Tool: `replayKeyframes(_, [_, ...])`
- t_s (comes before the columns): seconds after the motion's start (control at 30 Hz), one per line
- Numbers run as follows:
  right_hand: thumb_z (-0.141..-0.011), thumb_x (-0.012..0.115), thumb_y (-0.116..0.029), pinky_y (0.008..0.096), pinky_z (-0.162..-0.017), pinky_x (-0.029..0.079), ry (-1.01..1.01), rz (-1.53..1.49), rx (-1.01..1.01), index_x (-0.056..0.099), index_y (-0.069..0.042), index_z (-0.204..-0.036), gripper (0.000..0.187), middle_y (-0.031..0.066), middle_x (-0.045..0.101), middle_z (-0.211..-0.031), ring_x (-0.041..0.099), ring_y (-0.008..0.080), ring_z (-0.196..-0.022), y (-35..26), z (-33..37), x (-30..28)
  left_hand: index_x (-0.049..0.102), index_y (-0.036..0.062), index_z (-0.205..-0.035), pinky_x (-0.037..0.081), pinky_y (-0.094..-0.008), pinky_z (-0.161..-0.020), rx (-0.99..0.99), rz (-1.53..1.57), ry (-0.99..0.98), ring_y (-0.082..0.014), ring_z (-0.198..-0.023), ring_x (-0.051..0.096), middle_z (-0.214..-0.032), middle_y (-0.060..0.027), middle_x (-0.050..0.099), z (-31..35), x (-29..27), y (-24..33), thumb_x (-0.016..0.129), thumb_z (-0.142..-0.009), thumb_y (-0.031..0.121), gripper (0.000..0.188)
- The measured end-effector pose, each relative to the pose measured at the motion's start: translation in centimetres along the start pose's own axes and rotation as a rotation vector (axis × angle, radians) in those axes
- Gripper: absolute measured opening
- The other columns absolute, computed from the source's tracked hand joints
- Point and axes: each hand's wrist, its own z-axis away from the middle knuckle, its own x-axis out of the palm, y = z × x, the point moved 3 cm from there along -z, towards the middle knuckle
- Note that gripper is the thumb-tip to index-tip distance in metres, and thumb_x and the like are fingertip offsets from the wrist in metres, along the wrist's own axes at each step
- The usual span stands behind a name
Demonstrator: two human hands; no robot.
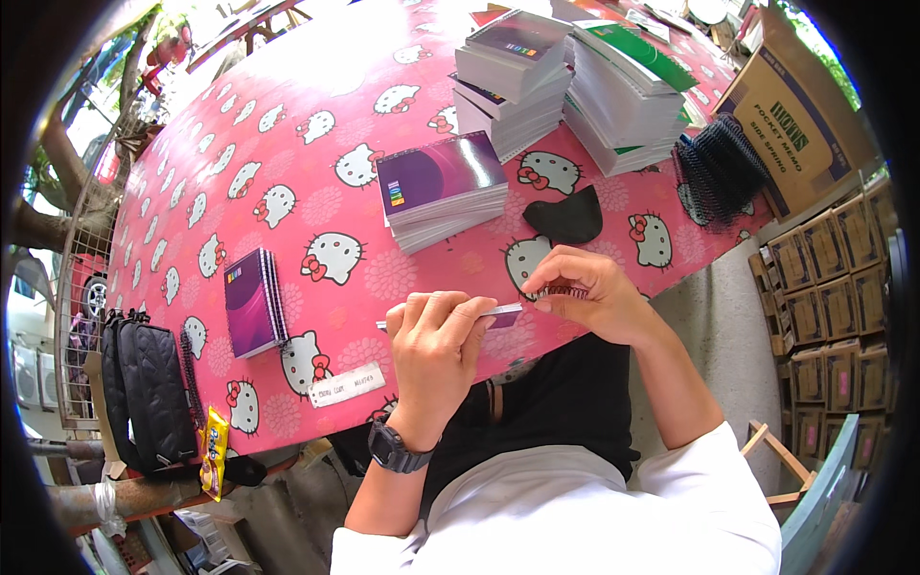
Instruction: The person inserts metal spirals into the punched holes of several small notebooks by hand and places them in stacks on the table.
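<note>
The pad [450, 317] sits edge-on between both hands at the near edge of the table [287, 105], just above the person's lap. It shows as a thin pale strip, so its face is hidden; only the long edge is readable. That long axis runs left to right across the body, tilted a little so the right end sits slightly higher and farther away.

The left hand [436, 350] wraps over the middle and left part of the pad, fingers curled down over the top edge, closed firmly on it. The left end pokes out past the knuckles toward a small purple book [254, 302] lying flat, well apart on the cloth.

The right hand [585, 292] meets the pad's right end, fingertips pinched narrow on a short black wire coil [563, 290] whose loops show beneath the fingers. The coil lies along the same left-right line and touches or nearly touches the pad's end; whether any loop has entered the holes I cannot tell. So the right hand is nearer the working end, the left steadies.

Beyond the hands, a stack of purple books [441, 187] lies near, a black cloth [567, 217] just beside it, taller stacks [565, 81] farther back, and a heap of black coils [719, 168] at the right edge
</note>
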Motion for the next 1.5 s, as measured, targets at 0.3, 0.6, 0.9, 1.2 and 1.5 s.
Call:
replayKeyframes(0.3, [-0.078,0.066,0.005,0.029,-0.075,0.048,-0.048,0.138,-0.091,0.066,-0.004,-0.096,0.02,0.0042,0.06,-0.089,0.058,0.0151,-0.085,-0.5,-0.6,0.3,0.071,0.0136,-0.094,0.037,-0.0337,-0.074,0.025,-0.008,0.027,-0.0192,-0.078,0.055,-0.082,-0.0003,0.062,0.3,0.0,0.0,0.072,-0.077,0.013,0.016])
replayKeyframes(0.6, [-0.08,0.064,0.006,0.029,-0.07,0.049,-0.095,0.26,-0.342,0.067,-0.004,-0.098,0.02,0.0055,0.059,-0.089,0.06,0.0168,-0.084,-0.3,-0.7,-0.2,0.071,0.0129,-0.095,0.038,-0.0335,-0.074,0.032,-0.01,0.019,-0.0191,-0.079,0.056,-0.082,-0.0014,0.063,0.3,-0.1,-0.1,0.071,-0.078,0.012,0.017])
replayKeyframes(0.9, [-0.087,0.064,-0.01,0.0321,-0.065,0.049,-0.045,0.258,-0.068,0.059,-0.006,-0.119,0.032,0.0077,0.062,-0.083,0.06,0.019,-0.071,-1.6,-0.7,0.4,0.069,0.0117,-0.097,0.038,-0.0356,-0.079,-0.004,-0.026,-0.018,-0.0208,-0.082,0.057,-0.086,-0.0027,0.064,0.0,-0.3,0.6,0.073,-0.077,0.017,0.021])
replayKeyframes(1.2, [-0.083,0.069,-0.038,0.0418,-0.086,0.047,0.386,0.699,0.033,0.05,-0.008,-0.127,0.056,0.021,0.057,-0.114,0.057,0.0337,-0.102,2.2,-1.8,-3.6,0.063,0.0109,-0.097,0.033,-0.0367,-0.081,0.018,-0.046,-0.103,-0.0213,-0.085,0.057,-0.093,-0.0027,0.065,0.3,0.7,1.8,0.068,-0.082,0.024,0.02])
replayKeyframes(1.5, [-0.075,0.072,-0.047,0.0522,-0.098,0.037,0.518,1.081,0.034,0.057,-0.009,-0.119,0.06,0.0266,0.039,-0.136,0.042,0.0453,-0.118,6.6,-3.1,-3.3,0.063,0.0105,-0.095,0.034,-0.0379,-0.085,0.007,-0.018,-0.109,-0.0215,-0.091,0.057,-0.098,-0.0031,0.065,0.6,0.7,1.7,0.065,-0.085,0.032,0.024])
